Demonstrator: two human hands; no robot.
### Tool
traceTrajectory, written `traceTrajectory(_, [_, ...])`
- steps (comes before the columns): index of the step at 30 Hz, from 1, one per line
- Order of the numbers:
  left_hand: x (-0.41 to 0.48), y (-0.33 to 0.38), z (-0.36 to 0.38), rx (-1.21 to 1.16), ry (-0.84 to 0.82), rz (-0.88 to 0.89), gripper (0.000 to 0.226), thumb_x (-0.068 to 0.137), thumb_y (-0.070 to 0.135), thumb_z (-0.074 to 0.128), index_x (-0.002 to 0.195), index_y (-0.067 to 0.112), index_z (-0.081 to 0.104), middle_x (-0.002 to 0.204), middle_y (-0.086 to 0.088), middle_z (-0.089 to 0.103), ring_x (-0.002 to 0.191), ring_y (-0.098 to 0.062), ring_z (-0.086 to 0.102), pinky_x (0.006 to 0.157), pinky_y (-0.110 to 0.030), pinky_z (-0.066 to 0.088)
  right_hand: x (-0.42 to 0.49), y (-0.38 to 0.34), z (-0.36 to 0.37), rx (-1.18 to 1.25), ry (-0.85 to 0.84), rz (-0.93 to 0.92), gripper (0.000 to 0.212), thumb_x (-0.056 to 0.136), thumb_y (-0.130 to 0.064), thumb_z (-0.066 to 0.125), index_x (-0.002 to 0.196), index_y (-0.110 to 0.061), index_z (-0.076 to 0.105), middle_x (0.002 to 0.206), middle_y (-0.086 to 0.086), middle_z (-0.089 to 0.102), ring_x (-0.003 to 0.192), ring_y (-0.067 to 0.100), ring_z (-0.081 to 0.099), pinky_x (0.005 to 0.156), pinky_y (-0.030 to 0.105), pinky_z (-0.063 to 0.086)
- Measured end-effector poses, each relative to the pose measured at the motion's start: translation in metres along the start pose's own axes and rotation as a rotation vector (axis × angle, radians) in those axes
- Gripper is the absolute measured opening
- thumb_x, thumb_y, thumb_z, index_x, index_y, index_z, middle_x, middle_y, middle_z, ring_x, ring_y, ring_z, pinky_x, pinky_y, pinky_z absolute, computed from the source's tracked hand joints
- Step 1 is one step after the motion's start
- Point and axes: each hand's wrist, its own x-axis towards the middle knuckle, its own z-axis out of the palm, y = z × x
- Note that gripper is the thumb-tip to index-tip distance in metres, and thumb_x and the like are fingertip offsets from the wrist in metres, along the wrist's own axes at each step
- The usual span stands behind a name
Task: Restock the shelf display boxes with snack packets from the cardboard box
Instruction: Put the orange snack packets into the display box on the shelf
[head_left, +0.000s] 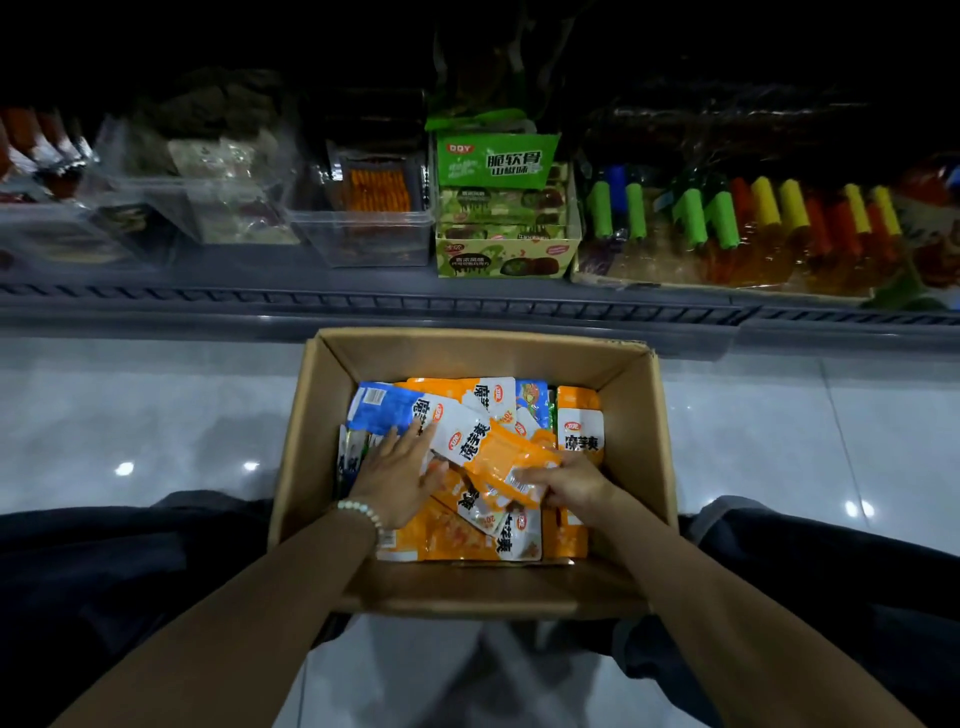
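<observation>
The cardboard box (641, 415) sat open on the tiled floor (156, 415) between the person's knees, right up against the foot of the shelf (363, 304), presumably so each handful had only a short way to travel. Inside lay a loose heap of orange-and-white snack packets (582, 436), with a blue packet (379, 405) at the far left corner.

Both hands were down in the box. The left hand (397, 480), a bead bracelet (363, 512) at its wrist, lay flat with fingers straight and spread on the pile, apparently steadying it and squaring the packets into a stack. The right hand (571, 486) seemed to grip one end of a fanned bunch of packets (498, 452) tilted up toward the left hand, though its fingertips were partly hidden by the wrappers.

On the shelf, a green display box (506, 254) stood between clear bins (363, 234) and a tray of coloured tubes (753, 218); nothing from this bunch had reached it yet.
</observation>
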Motion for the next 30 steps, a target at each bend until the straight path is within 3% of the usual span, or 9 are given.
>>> traceTrajectory(3, [-0.007,-0.001,0.005,0.0,-0.007,0.052,0.061,0.1,0.052,0.02,0.153,0.03,-0.001,0.161,0.004,-0.005,0.148,-0.019,-0.005,0.118,-0.037,0.001,-0.001,0.008,0.012,-0.216,0.044,-0.017,0.05,0.077,-0.012,0.077,0.122,-0.002,0.058,0.112,0.012,0.066,0.084,0.025,0.066,0.064,0.034,0.057])
traceTrajectory(6, [-0.011,-0.003,0.015,0.089,-0.09,0.11,0.057,0.1,0.052,0.019,0.152,0.034,0.004,0.16,0.006,-0.009,0.148,-0.019,-0.008,0.119,-0.04,0.0,-0.003,0.013,0.026,-0.245,0.127,-0.058,0.032,0.083,-0.009,0.071,0.112,-0.002,0.06,0.109,0.018,0.066,0.062,0.014,0.058,0.045,0.02,0.049])
traceTrajectory(9, [-0.013,-0.007,0.02,0.198,-0.134,0.124,0.056,0.099,0.054,0.017,0.152,0.036,0.009,0.159,0.005,-0.017,0.147,-0.023,-0.015,0.117,-0.044,-0.004,0.003,0.02,0.031,-0.276,0.165,-0.094,0.021,0.084,-0.015,0.071,0.101,-0.006,0.066,0.108,0.012,0.067,0.076,0.014,0.058,0.052,0.02,0.045])
traceTrajectory(13, [-0.015,-0.005,0.026,0.301,-0.142,0.164,0.113,0.053,0.078,-0.036,0.152,0.036,0.0,0.145,0.005,-0.034,0.143,-0.026,-0.025,0.113,-0.044,-0.016,0.006,0.019,0.03,-0.243,0.119,-0.064,0.024,0.082,-0.015,0.073,0.101,-0.003,0.066,0.111,0.014,0.067,0.091,0.023,0.063,0.079,0.035,0.054])
traceTrajectory(16, [-0.013,-0.005,0.034,0.318,-0.129,0.166,0.131,0.033,0.075,-0.048,0.151,0.035,-0.006,0.148,0.003,-0.032,0.135,-0.023,-0.034,0.111,-0.044,-0.02,0.006,0.017,0.03,-0.143,0.075,-0.042,0.037,0.082,-0.016,0.073,0.115,-0.002,0.063,0.119,0.007,0.064,0.108,0.025,0.06,0.088,0.032,0.048])
traceTrajectory(21, [-0.01,-0.001,0.039,0.277,-0.134,0.156,0.126,0.034,0.077,-0.047,0.149,0.04,-0.01,0.148,0.003,-0.035,0.129,-0.021,-0.038,0.106,-0.042,-0.025,0.015,0.021,0.024,-0.097,0.097,-0.004,0.048,0.082,-0.021,0.073,0.124,-0.002,0.059,0.124,0.012,0.062,0.111,0.025,0.06,0.092,0.034,0.049])
traceTrajectory(26, [-0.009,0.007,0.034,0.265,-0.101,0.241,0.113,0.047,0.08,-0.039,0.149,0.044,-0.005,0.151,0.002,-0.031,0.136,-0.022,-0.035,0.109,-0.044,-0.024,0.016,0.022,0.006,-0.052,0.119,0.01,0.055,0.082,-0.023,0.074,0.13,-0.007,0.054,0.126,0.01,0.061,0.098,0.021,0.062,0.07,0.028,0.052])
traceTrajectory(28, [-0.01,0.012,0.029,0.212,-0.064,0.251,0.085,0.074,0.077,-0.015,0.149,0.044,0.005,0.158,0.003,-0.018,0.143,-0.022,-0.024,0.113,-0.042,-0.02,0.012,0.02,-0.004,-0.066,0.123,0.011,0.052,0.081,-0.024,0.074,0.127,-0.008,0.057,0.124,0.01,0.063,0.102,0.023,0.063,0.084,0.036,0.053])
traceTrajectory(30, [-0.01,0.018,0.02,0.121,-0.005,0.185,0.059,0.095,0.06,0.013,0.15,0.039,0.015,0.161,0.002,-0.002,0.147,-0.022,-0.011,0.118,-0.041,-0.01,0.003,0.012,-0.014,-0.074,0.102,-0.01,0.037,0.084,-0.022,0.071,0.116,-0.007,0.062,0.11,0.008,0.068,0.087,0.018,0.066,0.075,0.029,0.054])
